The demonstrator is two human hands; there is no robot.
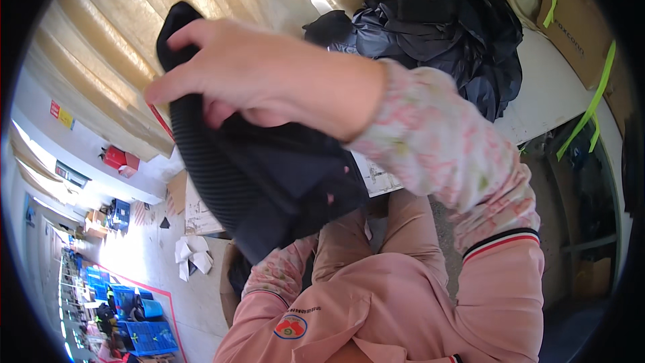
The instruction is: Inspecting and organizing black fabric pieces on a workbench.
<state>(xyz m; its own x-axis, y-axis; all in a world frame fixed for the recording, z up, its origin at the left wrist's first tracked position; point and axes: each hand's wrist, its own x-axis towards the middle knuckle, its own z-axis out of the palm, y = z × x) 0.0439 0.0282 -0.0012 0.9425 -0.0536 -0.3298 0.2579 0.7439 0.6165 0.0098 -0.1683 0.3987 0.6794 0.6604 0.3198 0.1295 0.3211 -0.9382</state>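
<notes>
A piece of black cloth (295, 175) with a ribbed strip along its left side is held up in front of my body. My right hand (235, 70), slightly blurred, reaches across to the upper left and grips the cloth's top end between thumb and fingers. The cloth hangs down from there toward my lap. My left sleeve (285, 269) runs up behind the cloth's lower end, and the left hand is hidden there. Small pinkish spots show on the cloth's right part; I cannot make out what they are.
A heap of black cloth pieces (430, 33) lies on a white table (544, 87) at the far right. Cardboard boxes (571, 33) with yellow-green straps stand beyond it. White scraps (193, 255) lie on the floor at left, with blue crates (144, 336) farther along. Beige curtains (121, 33) hang behind.
</notes>
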